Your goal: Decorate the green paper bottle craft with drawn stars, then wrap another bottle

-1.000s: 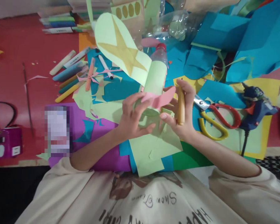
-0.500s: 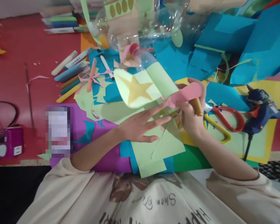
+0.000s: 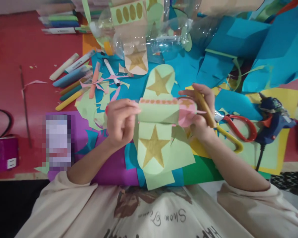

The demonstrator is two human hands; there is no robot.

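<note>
A toy plane made from a plastic bottle (image 3: 159, 112), wrapped in light green paper, lies level between my hands. Its two rounded green wings (image 3: 144, 160) carry gold stars, and a pink strip with orange dots runs along the body. My left hand (image 3: 121, 122) is closed round the bottle's neck end, where a bit of red cap shows. At the other end, my right hand (image 3: 202, 115) pinches the pink paper tail (image 3: 186, 115). A mustard-coloured marker (image 3: 205, 107) is also held in that hand, across the fingers.
Scissors (image 3: 240, 127) with red and yellow handles and a blue glue gun (image 3: 275, 115) lie at right. Markers (image 3: 72, 76) and paper scraps spread at left, near a phone (image 3: 57, 138). Another clear bottle plane (image 3: 161, 43) stands behind.
The toy plane has turned, so both starred wings now face up. My left hand went from outstretched fingers to a grip on the neck end. My right hand keeps the tail and marker.
</note>
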